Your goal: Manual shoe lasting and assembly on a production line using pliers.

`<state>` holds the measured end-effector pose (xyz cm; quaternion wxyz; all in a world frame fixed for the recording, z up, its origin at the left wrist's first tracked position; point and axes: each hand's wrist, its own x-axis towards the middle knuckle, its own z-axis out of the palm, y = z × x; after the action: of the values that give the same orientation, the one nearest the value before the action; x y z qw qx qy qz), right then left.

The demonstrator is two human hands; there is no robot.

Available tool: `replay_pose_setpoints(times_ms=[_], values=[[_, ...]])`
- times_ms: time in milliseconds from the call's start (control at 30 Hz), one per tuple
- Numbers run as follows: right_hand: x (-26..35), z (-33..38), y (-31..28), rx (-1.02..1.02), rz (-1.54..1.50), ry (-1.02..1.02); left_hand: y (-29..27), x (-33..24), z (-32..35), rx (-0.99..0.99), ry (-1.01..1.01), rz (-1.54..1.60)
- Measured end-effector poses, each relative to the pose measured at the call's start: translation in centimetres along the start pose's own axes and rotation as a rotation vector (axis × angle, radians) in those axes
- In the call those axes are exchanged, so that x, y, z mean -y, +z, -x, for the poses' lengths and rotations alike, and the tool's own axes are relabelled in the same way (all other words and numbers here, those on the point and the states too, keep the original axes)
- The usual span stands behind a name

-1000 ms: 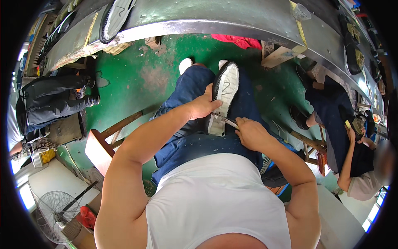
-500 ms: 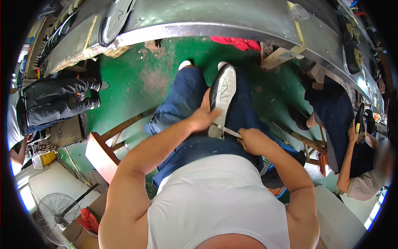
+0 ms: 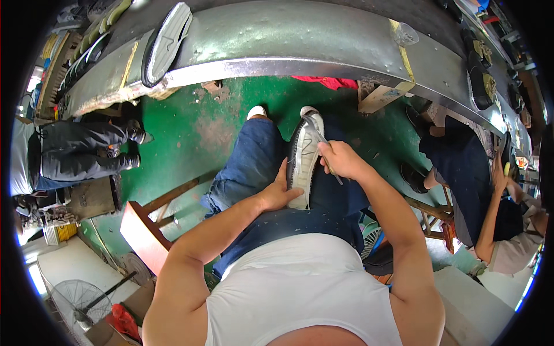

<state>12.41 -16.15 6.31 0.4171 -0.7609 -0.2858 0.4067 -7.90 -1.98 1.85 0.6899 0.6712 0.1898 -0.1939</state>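
Observation:
Across my lap lies a shoe (image 3: 302,167) with its pale underside facing up, a dark edge around it and its far end pointing away from me. My left hand (image 3: 278,193) grips its near end, thumb across the pale surface and fingers along the left side. On the shoe's right side my right hand (image 3: 340,158) is closed around a slim grey hand tool (image 3: 315,130). The tool's far end is over the forward part of the underside; its handle sticks out below my fist. Its exact kind is unclear.
Ahead runs a metal-topped bench (image 3: 277,43), with another pale-bottomed shoe (image 3: 166,46) at its left and a clear cup (image 3: 405,34) at its right. A co-worker (image 3: 496,196) sits at right; another person (image 3: 81,150) is at left. A wooden stool (image 3: 144,230) and fan (image 3: 81,303) stand left.
My right hand has moved up and forward with the tool, from the shoe's near end to its forward part. My left hand has slid back toward the near end. The view has tilted upward.

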Motion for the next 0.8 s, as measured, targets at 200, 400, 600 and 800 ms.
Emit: replay_pose_setpoints(times_ms=[200,400,600,800], values=[[-4.5,3.9,0.1,0.016,-0.371,0.252,-3.2,0.1,-5.7,-0.244,0.205,-0.041],[-8.7,6.4,1.8,-0.074,-0.448,0.275,-7.0,-4.9,-5.4,-0.110,0.070,0.491],[-10.3,4.9,1.2,-0.050,-0.573,0.284,-16.0,-26.0,-0.1,-0.254,0.344,-0.020],[-10.1,3.3,0.0,0.001,-0.632,0.320,-24.9,-41.3,-14.1,-0.548,0.490,-1.716]])
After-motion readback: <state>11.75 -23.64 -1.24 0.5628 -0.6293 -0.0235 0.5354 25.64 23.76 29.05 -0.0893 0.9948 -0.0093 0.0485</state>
